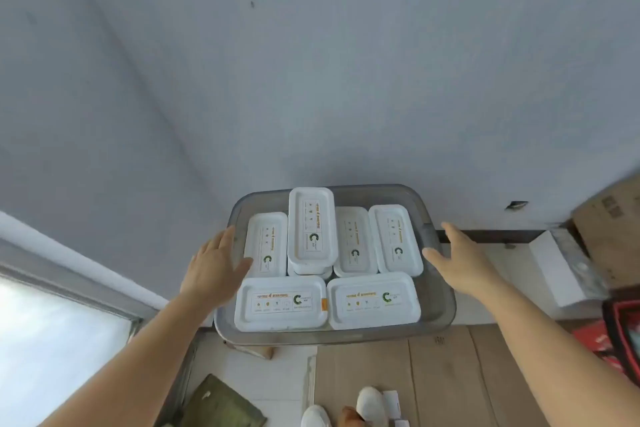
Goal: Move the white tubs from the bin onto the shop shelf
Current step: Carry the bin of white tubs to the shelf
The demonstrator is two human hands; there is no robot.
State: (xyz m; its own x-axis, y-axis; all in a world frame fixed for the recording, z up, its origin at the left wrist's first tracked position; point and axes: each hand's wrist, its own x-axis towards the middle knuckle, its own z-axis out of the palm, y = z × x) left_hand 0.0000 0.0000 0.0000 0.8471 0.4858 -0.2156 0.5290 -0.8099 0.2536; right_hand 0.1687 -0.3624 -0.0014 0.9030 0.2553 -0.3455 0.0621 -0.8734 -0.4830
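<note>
Grey wall behind, floor clear either side of the clear bin (437, 291). Your left grip (216, 269) rests open-handed over its left rim, right grip (459, 258) spread open at the right rim, neither grasping. White tubs (372, 300) fill the bin, one stacked on top; printed labels face up.

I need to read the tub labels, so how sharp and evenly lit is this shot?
Head view: soft, flat light, no glare on the tubs; small label print is too blurred to read; bright washed-out window lower left; wide-angle bending at the edges; left hand slightly smeared.
</note>
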